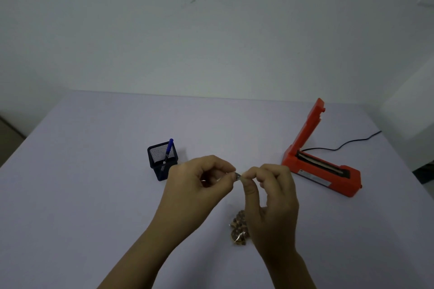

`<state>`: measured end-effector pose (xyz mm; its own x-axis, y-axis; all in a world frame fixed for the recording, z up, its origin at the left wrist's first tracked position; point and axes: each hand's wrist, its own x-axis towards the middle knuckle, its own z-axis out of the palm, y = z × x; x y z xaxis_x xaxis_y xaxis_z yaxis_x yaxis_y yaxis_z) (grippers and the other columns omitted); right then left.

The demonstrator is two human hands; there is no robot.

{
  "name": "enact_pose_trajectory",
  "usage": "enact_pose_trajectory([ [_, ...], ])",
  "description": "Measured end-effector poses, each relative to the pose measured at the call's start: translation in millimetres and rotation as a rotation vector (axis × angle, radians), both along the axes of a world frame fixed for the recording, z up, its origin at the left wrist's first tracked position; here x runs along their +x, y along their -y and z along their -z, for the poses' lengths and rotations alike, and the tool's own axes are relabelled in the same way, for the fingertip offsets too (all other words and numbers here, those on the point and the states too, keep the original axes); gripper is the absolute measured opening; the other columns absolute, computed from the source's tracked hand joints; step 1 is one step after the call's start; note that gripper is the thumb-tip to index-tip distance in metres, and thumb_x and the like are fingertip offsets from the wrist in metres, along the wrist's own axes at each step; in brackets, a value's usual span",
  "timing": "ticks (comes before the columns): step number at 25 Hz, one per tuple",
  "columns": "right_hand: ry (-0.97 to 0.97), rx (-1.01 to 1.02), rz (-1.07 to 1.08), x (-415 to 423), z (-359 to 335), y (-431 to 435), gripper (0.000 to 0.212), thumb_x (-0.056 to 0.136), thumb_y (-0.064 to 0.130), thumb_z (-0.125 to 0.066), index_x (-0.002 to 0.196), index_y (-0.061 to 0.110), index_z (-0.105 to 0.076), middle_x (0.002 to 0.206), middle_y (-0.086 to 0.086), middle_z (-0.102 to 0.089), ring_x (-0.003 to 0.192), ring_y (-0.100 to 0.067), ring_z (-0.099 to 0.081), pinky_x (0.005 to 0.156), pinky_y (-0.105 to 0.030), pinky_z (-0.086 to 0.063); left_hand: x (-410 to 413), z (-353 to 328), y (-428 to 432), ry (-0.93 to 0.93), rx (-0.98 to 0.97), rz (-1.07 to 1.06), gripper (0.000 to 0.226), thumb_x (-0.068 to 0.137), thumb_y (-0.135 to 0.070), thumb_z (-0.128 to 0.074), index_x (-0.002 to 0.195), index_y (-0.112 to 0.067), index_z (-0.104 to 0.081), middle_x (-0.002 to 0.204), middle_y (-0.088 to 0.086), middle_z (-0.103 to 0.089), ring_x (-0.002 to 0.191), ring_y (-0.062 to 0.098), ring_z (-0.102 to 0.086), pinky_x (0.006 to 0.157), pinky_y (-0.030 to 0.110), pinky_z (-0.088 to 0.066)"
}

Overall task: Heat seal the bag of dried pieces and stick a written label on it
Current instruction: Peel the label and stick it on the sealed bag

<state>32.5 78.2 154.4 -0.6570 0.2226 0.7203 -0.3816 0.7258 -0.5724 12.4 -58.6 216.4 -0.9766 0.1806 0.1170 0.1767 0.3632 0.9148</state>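
Nearest, the clear plastic bag of brown dried pieces [239, 229] hangs, its mouth pinched by thumb and forefinger of left hand [202, 179] and right hand [270, 195], likely to flatten it for sealing. Farther right, the orange heat sealer [321, 168] stands open; farther left, a black mesh cup [160, 162] holds a blue pen [168, 150].

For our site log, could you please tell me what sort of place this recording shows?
Probably a plain office or packing workroom: a pale table against a blank wall, an orange heat sealer with its arm raised, and a black mesh pen holder holding a blue pen.
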Motion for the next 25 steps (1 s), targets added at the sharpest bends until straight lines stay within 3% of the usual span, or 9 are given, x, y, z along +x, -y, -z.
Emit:
enact_pose_trajectory([
  [3, 0.017, -0.046, -0.038, -1.5, -1.1, -4.1, 0.008, 0.088, 0.026, -0.052, 0.093, 0.021, -0.057, 0.090, 0.009, -0.049, 0.082, -0.006, -0.049, 0.067, -0.020, -0.047, -5.8, -3.5, 4.1, 0.279, 0.246, 0.087, 0.012, 0.083, -0.017, -0.065, 0.079, -0.023, -0.075, 0.072, 0.000, -0.072, 0.064, 0.012, -0.067, 0.059, 0.021, -0.055],
  [5, 0.013, -0.039, -0.079, -2.7, -4.5, -6.4, 0.008, 0.089, 0.028, -0.052, 0.093, 0.022, -0.057, 0.089, 0.010, -0.049, 0.081, -0.006, -0.049, 0.066, -0.019, -0.045, -9.1, -6.3, 5.9, 0.389, 0.316, 0.142, 0.020, 0.079, -0.031, -0.060, 0.079, -0.020, -0.076, 0.070, 0.002, -0.071, 0.062, 0.012, -0.066, 0.056, 0.018, -0.052],
  [7, -0.007, -0.010, -0.114, -2.9, -7.5, -6.8, 0.006, 0.088, 0.026, -0.054, 0.092, 0.023, -0.058, 0.088, 0.009, -0.049, 0.079, -0.008, -0.049, 0.067, -0.016, -0.043, -11.2, -7.1, 5.6, 0.436, 0.312, 0.188, 0.030, 0.072, -0.039, -0.059, 0.079, -0.015, -0.076, 0.063, 0.001, -0.068, 0.059, 0.010, -0.063, 0.052, 0.016, -0.050],
  [10, -0.046, 0.021, -0.143, -2.9, -9.5, -6.1, 0.006, 0.088, 0.026, -0.055, 0.090, 0.021, -0.057, 0.087, 0.007, -0.050, 0.078, -0.009, -0.050, 0.068, -0.016, -0.044, -14.1, -7.4, 4.5, 0.498, 0.359, 0.210, 0.030, 0.068, -0.033, -0.063, 0.076, -0.007, -0.074, 0.059, 0.000, -0.066, 0.053, 0.007, -0.060, 0.050, 0.015, -0.047],
  [14, -0.068, 0.017, -0.149, -1.9, -12.1, -6.8, 0.013, 0.093, 0.032, -0.050, 0.090, 0.022, -0.057, 0.087, 0.007, -0.050, 0.077, -0.009, -0.050, 0.068, -0.016, -0.045, -15.9, -7.9, 3.5, 0.496, 0.375, 0.201, 0.017, 0.080, -0.017, -0.062, 0.072, -0.005, -0.071, 0.055, -0.001, -0.063, 0.050, 0.006, -0.057, 0.048, 0.013, -0.045],
  [19, -0.048, -0.056, -0.131, -2.9, -8.9, -2.6, 0.012, 0.090, 0.032, -0.053, 0.088, 0.021, -0.056, 0.086, 0.007, -0.050, 0.078, -0.005, -0.049, 0.067, -0.014, -0.045, -19.7, -1.4, -1.2, 0.443, 0.341, 0.031, 0.024, 0.088, -0.013, -0.058, 0.070, -0.002, -0.068, 0.054, -0.003, -0.061, 0.050, 0.005, -0.056, 0.048, 0.013, -0.046],
  [25, 0.057, -0.228, -0.110, -0.2, -7.5, 0.6, 0.002, 0.084, 0.026, -0.058, 0.085, 0.025, -0.059, 0.084, 0.016, -0.051, 0.079, -0.001, -0.050, 0.068, -0.010, -0.044, -31.2, 18.8, 5.2, 0.535, 0.703, -0.303, 0.018, 0.088, -0.008, -0.057, 0.072, -0.004, -0.065, 0.052, 0.001, -0.058, 0.045, 0.007, -0.052, 0.046, 0.015, -0.048],
])
